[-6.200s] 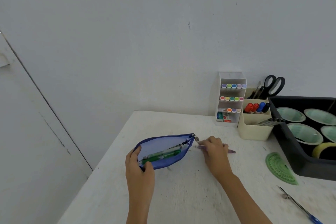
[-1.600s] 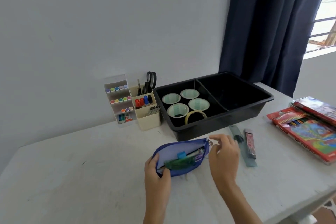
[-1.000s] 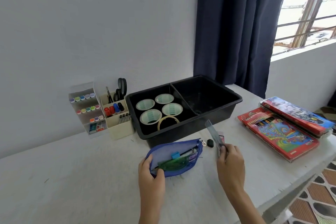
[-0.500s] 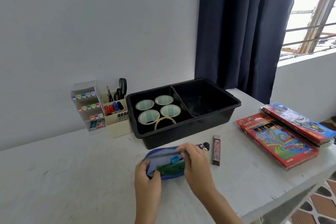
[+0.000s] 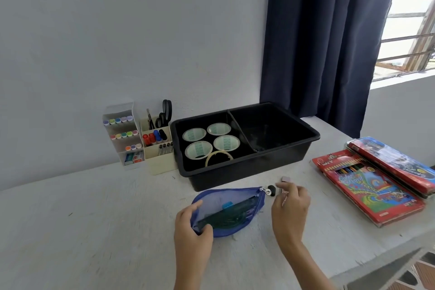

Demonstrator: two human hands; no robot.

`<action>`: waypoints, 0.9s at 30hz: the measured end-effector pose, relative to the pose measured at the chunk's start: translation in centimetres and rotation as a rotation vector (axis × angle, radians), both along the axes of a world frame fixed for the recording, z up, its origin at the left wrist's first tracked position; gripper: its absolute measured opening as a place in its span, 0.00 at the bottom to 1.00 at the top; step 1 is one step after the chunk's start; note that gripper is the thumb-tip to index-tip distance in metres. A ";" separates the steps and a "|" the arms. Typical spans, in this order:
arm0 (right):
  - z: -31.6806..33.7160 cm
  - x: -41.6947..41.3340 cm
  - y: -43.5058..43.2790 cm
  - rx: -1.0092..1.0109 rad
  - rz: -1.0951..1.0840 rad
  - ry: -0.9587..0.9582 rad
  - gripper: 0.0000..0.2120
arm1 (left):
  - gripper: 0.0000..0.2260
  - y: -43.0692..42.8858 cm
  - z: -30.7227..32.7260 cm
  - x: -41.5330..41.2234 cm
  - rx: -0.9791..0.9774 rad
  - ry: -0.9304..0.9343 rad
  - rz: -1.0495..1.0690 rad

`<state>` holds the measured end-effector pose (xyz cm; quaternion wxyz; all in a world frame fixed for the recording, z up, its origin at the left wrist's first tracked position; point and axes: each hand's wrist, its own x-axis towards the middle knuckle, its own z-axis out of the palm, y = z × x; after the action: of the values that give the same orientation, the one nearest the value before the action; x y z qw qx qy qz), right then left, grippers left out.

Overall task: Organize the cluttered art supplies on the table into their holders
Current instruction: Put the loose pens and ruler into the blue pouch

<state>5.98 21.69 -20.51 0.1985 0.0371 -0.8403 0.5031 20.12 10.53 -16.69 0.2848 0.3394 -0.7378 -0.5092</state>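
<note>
A blue mesh pencil pouch [image 5: 231,200] lies open on the white table [image 5: 94,219], with a green ruler and pens inside. My left hand [image 5: 191,231] grips the pouch's left end. My right hand [image 5: 292,207] is just right of the zipper, fingers curled round a slim dark-red lead case [image 5: 286,179] whose far end sticks out beyond the fingers. Between the zipper pull and that hand sits a small black object [image 5: 272,190].
Behind the pouch stands a black two-part tray [image 5: 247,173] holding tape rolls [image 5: 199,150] in its left half. A marker rack [image 5: 122,134] and a beige organizer [image 5: 160,160] with scissors stand at the back left. Two red coloured-pencil boxes [image 5: 367,187] lie right, near the table edge.
My right hand has left the pouch mouth, moved right and closed on the lead case. The clear ruler held a second ago is out of sight. My left hand stays on the pouch.
</note>
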 end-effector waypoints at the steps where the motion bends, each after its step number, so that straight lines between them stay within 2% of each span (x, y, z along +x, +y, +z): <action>1: -0.4 -0.4 0.3 0.133 -0.045 -0.084 0.09 | 0.22 0.0 -0.1 0.0 -0.009 -0.004 -0.006; 3: -1.2 -0.6 0.9 0.359 -0.055 -0.211 0.16 | 0.22 0.1 -0.4 0.1 -0.027 -0.014 -0.026; 5: -1.7 -0.6 1.4 0.372 -0.015 -0.219 0.18 | 0.23 0.1 -0.5 0.1 -0.029 -0.026 -0.040; 9: -1.1 -0.2 1.9 0.095 0.017 -0.251 0.16 | 0.24 0.2 -0.9 0.3 -0.017 -0.031 -0.038; 14: 2.2 1.2 1.6 -0.266 0.078 -0.212 0.06 | 0.23 0.1 -0.9 0.3 0.045 -0.010 0.013; 16: 4.1 1.9 1.2 -0.389 0.199 -0.205 0.06 | 0.22 0.0 -1.0 0.2 0.080 0.014 0.028; 19: 5.8 3.0 0.7 -0.455 0.434 -0.151 0.08 | 0.22 0.1 -1.0 0.1 0.109 0.031 0.038; 21: 6.1 3.6 0.2 -0.422 0.600 -0.090 0.11 | 0.23 0.1 -0.9 0.2 0.128 0.037 0.044; 23: 5.2 3.9 -0.2 -0.240 0.707 -0.004 0.13 | 0.23 0.2 -0.6 0.3 0.144 0.045 0.042; 25: 3.4 3.7 -0.5 0.007 0.686 0.166 0.15 | 0.22 0.2 -0.4 0.4 0.142 0.048 0.034; 27: 1.9 3.3 -0.6 0.085 0.613 0.284 0.15 | 0.22 0.1 -0.4 0.4 0.133 0.039 0.033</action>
<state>9.29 21.11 -18.63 0.1513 0.3662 -0.7741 0.4938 20.54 10.58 -17.08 0.2842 0.3595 -0.6909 -0.5592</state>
